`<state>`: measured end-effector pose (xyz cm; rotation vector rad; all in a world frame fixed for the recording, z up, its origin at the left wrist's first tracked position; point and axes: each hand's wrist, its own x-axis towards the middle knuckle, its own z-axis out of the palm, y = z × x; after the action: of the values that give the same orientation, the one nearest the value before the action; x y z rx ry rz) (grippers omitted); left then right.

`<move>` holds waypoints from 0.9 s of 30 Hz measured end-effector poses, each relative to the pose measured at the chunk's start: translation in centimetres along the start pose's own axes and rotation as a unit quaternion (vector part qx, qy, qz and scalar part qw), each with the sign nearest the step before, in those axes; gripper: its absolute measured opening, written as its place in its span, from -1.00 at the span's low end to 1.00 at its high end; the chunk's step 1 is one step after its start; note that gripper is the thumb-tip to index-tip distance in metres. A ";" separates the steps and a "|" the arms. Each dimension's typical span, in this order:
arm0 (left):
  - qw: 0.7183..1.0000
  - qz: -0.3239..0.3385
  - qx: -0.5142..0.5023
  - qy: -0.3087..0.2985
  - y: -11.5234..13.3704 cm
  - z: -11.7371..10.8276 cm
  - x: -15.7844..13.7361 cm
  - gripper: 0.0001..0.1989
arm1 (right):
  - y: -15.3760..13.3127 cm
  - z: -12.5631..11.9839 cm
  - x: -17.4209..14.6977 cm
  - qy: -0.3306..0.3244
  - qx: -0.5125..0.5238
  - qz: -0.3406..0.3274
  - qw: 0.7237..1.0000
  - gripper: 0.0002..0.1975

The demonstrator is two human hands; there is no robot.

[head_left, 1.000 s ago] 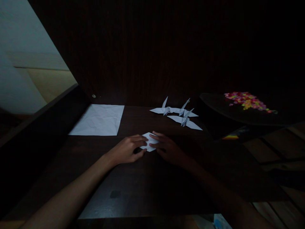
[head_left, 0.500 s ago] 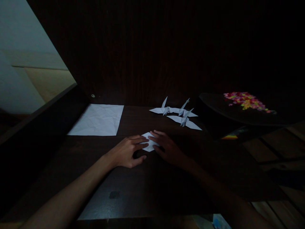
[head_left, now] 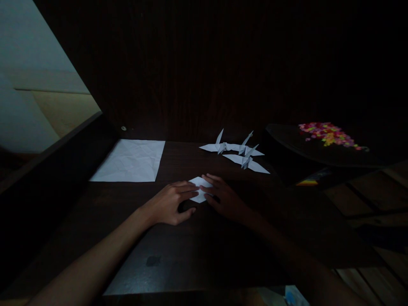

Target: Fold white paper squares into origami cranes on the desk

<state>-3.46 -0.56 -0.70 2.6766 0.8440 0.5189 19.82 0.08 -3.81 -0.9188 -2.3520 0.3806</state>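
A small folded piece of white paper lies flat on the dark wooden surface, between my hands. My left hand rests palm down with its fingertips on the paper's left side, fingers stretched out and the thumb apart. From the right, my right hand lays its spread fingertips on the paper's right side. Both hands press from above rather than grip. The fingers cover the paper's left and right corners.
Three folded paper cranes stand behind my hands, near the dark back panel. A creased white sheet lies at the left. At the right is a black bag-like object with a colourful flower pattern. A raised side board borders the left.
My right hand's fingers have shifted very slightly on the folded paper. Otherwise both hands and the paper keep their places.
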 end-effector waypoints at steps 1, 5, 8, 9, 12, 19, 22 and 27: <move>1.000 0.001 -0.001 0.003 0.0 0.0 0.0 -0.57 | 0.0 0.0 0.0 -0.002 0.006 0.002 1.000 -0.68; 1.000 0.003 0.004 0.007 0.2 -0.1 0.1 -0.59 | 0.0 -0.1 0.0 -0.007 0.023 0.007 1.000 -0.55; 1.000 0.002 0.010 0.006 0.2 -0.1 0.1 -0.60 | -0.1 -0.2 0.0 -0.004 0.023 0.010 1.000 -0.50; 1.000 0.001 0.012 0.005 0.2 0.0 0.1 -0.60 | -0.1 -0.2 0.0 -0.002 0.020 0.012 1.000 -0.48; 1.000 0.002 0.013 0.004 0.1 0.1 0.0 -0.62 | -0.2 -0.2 0.0 -0.004 0.008 0.025 1.000 -0.45; 1.000 -0.004 0.001 0.016 0.3 -0.1 0.0 -0.67 | -0.3 -0.2 0.0 -0.017 -0.015 0.028 0.999 -0.42; 0.999 -0.015 -0.001 0.028 0.5 -0.2 0.0 -0.68 | -0.3 -0.1 0.0 -0.016 -0.024 0.023 0.999 -0.49; 0.998 -0.007 -0.006 0.056 0.4 0.1 0.2 -0.74 | -0.3 -0.3 0.1 -0.006 -0.015 -0.006 1.000 -0.66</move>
<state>-3.08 -0.78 -0.57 2.6492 0.8860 0.6740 19.77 -0.08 -3.42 -0.9177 -2.3781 0.3478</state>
